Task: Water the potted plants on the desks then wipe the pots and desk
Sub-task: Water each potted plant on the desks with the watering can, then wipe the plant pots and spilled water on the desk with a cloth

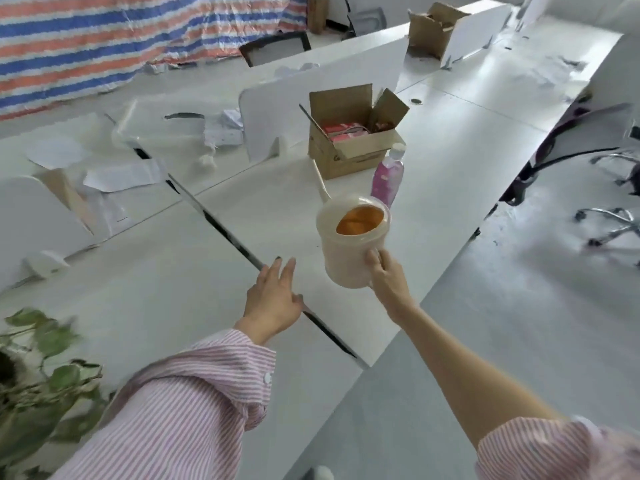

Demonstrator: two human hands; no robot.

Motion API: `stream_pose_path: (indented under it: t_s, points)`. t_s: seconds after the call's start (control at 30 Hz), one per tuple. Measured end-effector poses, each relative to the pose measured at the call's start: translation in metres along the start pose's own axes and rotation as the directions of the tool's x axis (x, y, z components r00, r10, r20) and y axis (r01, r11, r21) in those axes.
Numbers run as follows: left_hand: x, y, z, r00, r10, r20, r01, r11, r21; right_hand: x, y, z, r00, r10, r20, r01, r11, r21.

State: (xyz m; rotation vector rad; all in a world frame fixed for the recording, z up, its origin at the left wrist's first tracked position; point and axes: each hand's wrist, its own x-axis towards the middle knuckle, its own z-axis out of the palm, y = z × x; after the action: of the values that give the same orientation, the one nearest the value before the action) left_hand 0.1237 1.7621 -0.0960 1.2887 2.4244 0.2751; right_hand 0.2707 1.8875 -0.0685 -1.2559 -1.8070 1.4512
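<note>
My right hand (386, 275) grips the handle side of a cream plastic watering can (349, 244), held upright above the white desk (166, 271). The can's top is open and looks orange inside; its long thin spout points away toward the cardboard box. My left hand (273, 296) hovers open over the desk just left of the can, fingers spread, holding nothing. A potted plant (41, 372) with green leaves sits at the lower left edge, blurred and partly cut off; its pot is barely seen.
An open cardboard box (349, 133) and a pink bottle (388, 178) stand on the desk beyond the can. White divider panels (311, 98), loose papers (121, 174), a second box (429, 29) and office chairs (595, 174) surround the desks. Grey floor lies to the right.
</note>
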Motion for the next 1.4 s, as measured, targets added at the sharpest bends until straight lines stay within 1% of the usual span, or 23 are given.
stream_pose_path:
  t_s: [0.07, 0.17, 0.33, 0.43, 0.5, 0.6, 0.67, 0.77, 0.83, 0.9, 1.0, 1.07, 1.17, 1.27, 1.3, 1.4]
  points:
    - [0.028, 0.019, 0.019, 0.998, 0.014, 0.060, -0.016, 0.999, 0.033, 0.023, 0.016, -0.007, 0.999, 0.029, 0.043, -0.030, 0.999, 0.023]
    - [0.052, 0.028, 0.039, 0.988, 0.021, 0.156, -0.036, 0.995, 0.097, 0.043, 0.032, -0.008, 0.995, 0.053, 0.089, -0.056, 0.998, 0.033]
    - [0.074, 0.025, 0.066, 0.964, -0.017, 0.265, -0.023, 0.989, 0.146, 0.073, 0.049, -0.003, 0.997, 0.064, 0.034, -0.064, 0.998, 0.007]
    - [0.077, 0.020, 0.078, 0.956, -0.037, 0.291, -0.014, 0.985, 0.170, 0.086, 0.053, 0.003, 0.999, 0.030, -0.012, -0.031, 0.997, -0.077]
    - [0.078, 0.016, 0.085, 0.957, -0.036, 0.287, -0.019, 0.982, 0.186, 0.092, 0.057, 0.006, 0.999, 0.034, -0.033, -0.040, 0.985, -0.167]
    - [0.078, 0.011, 0.085, 0.962, -0.011, 0.273, -0.042, 0.981, 0.188, 0.085, 0.068, 0.009, 0.996, 0.087, -0.038, -0.094, 0.954, -0.286]
    - [0.076, 0.008, 0.079, 0.974, 0.006, 0.224, -0.040, 0.988, 0.149, 0.075, 0.074, 0.010, 0.993, 0.114, -0.029, -0.117, 0.928, -0.355]
    - [0.060, -0.005, 0.068, 0.993, -0.050, 0.111, 0.045, 0.998, 0.044, 0.057, 0.077, 0.016, 0.978, 0.205, -0.038, -0.200, 0.874, -0.444]
    - [0.045, -0.016, 0.063, 0.994, -0.081, 0.078, 0.081, 0.997, 0.008, 0.044, 0.074, 0.022, 0.963, 0.261, -0.070, -0.262, 0.838, -0.478]
    - [0.023, -0.032, 0.056, 0.993, -0.100, 0.063, 0.100, 0.995, 0.003, 0.023, 0.067, 0.033, 0.957, 0.284, -0.054, -0.273, 0.825, -0.495]
    - [-0.016, -0.057, 0.042, 0.994, -0.106, 0.024, 0.106, 0.994, 0.012, -0.017, 0.046, 0.058, 0.959, 0.277, 0.057, -0.214, 0.842, -0.495]
    - [-0.061, -0.082, 0.028, 0.993, -0.120, -0.015, 0.120, 0.993, 0.006, -0.057, 0.028, 0.085, 0.961, 0.233, 0.151, -0.131, 0.860, -0.493]
    - [-0.122, -0.111, 0.014, 0.993, -0.105, -0.050, 0.107, 0.994, 0.024, -0.113, 0.014, 0.117, 0.951, 0.151, 0.269, 0.012, 0.852, -0.523]
    - [-0.186, -0.142, 0.004, 0.995, -0.087, -0.045, 0.087, 0.996, 0.007, -0.169, 0.007, 0.145, 0.928, 0.089, 0.362, 0.123, 0.843, -0.523]
    - [-0.221, -0.162, 0.000, 0.993, -0.105, -0.056, 0.105, 0.994, -0.004, -0.197, 0.004, 0.163, 0.913, 0.065, 0.403, 0.171, 0.835, -0.522]
    - [-0.290, -0.205, -0.003, 0.979, -0.170, -0.111, 0.169, 0.985, -0.015, -0.249, -0.004, 0.202, 0.848, 0.080, 0.524, 0.272, 0.783, -0.560]
